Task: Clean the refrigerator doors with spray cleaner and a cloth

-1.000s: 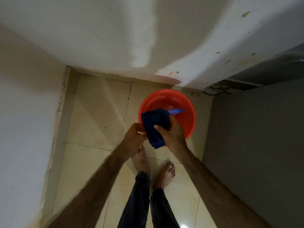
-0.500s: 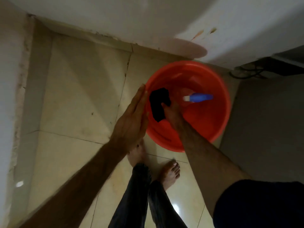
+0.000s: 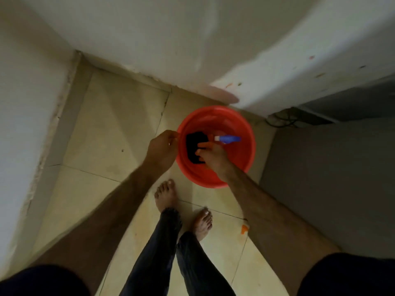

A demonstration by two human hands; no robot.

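A red basin (image 3: 239,161) stands on the tiled floor near the wall corner. Inside it lie a dark cloth (image 3: 194,139) and a blue spray bottle (image 3: 229,139) with a white nozzle, on its side. My right hand (image 3: 213,156) reaches into the basin and its fingers grip the cloth's right edge, just below the bottle. My left hand (image 3: 162,149) is at the basin's left rim with the fingers curled onto it.
White walls close the space on the left and at the back. A tall grey appliance side (image 3: 324,184) stands at the right, with dark cables (image 3: 282,121) behind it. My bare feet (image 3: 165,196) stand on the beige tiles just before the basin.
My right hand lowered the cloth into the basin and still holds it. My left hand went from flat and open beside the basin to curled on its rim. The view pulled back.
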